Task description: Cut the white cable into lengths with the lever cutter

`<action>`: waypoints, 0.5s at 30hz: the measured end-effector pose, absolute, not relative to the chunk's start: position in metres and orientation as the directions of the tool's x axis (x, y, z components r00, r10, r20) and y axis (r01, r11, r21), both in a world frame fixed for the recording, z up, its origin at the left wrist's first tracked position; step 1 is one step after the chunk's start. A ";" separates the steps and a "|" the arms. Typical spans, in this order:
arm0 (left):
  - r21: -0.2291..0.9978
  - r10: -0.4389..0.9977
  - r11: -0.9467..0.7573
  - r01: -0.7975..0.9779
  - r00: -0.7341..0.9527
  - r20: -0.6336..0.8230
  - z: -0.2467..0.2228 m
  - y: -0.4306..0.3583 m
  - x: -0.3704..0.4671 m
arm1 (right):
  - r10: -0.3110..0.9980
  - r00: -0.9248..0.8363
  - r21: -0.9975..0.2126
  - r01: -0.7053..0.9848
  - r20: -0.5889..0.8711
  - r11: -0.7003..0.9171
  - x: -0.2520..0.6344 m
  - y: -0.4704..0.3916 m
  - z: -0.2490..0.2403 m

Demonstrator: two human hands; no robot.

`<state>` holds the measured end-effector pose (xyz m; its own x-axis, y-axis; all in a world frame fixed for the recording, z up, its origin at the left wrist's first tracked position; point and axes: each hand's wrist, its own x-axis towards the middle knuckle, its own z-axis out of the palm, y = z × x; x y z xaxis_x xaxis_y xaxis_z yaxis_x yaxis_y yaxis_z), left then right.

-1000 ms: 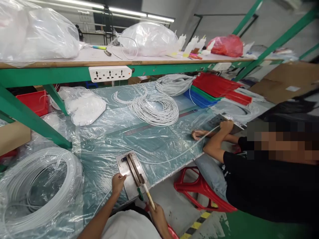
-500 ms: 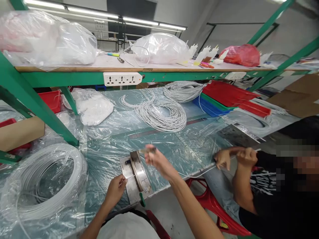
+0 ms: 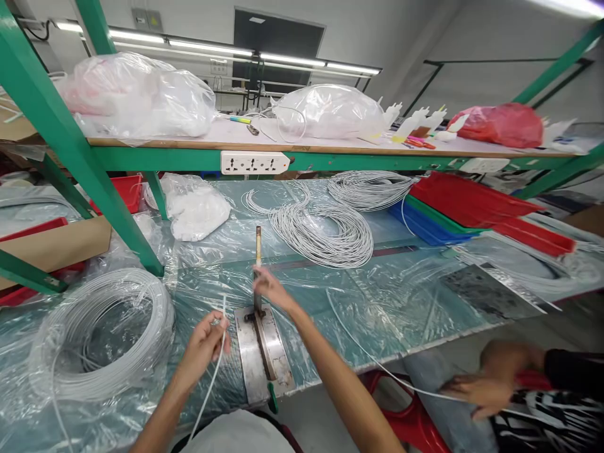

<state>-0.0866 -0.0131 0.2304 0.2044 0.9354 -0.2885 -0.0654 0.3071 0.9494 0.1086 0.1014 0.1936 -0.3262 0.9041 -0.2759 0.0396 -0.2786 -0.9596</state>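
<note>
My left hand (image 3: 207,340) is closed in a pinch on a thin white cable (image 3: 211,387). A short end of the cable stands up above the fingers, and the rest hangs down toward my lap. Just right of that hand, a metal cutting fixture (image 3: 274,340) with a long slot lies on the plastic-covered bench. Its lever (image 3: 258,242), with a worn wooden grip, points upward at the far end. My right hand (image 3: 271,288) has its fingers closed around the lever, below the top of the grip.
A large coil of pale cable (image 3: 101,333) lies at left. Behind are cable bundles (image 3: 325,236), a white-filled bag (image 3: 195,207) and stacked trays (image 3: 472,198). A green-framed shelf (image 3: 184,158) crosses above. At right, a co-worker's hand (image 3: 481,387) holds another cable.
The lever now stands upright, with my right hand on it. My left hand has drawn back from the fixture, lifting the cable end. The co-worker's hands have moved lower, and the view has shifted.
</note>
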 end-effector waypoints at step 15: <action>0.912 0.559 0.397 0.104 0.761 -0.330 0.220 -0.013 -0.030 | 0.965 -0.164 -0.918 -0.309 -0.206 -0.249 0.154 -0.074 0.237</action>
<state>-0.0302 -0.0135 0.2201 0.7607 0.5590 -0.3300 0.1043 0.3965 0.9121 0.1539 -0.0738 0.2370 -0.1642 0.9647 -0.2061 -0.3090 -0.2487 -0.9180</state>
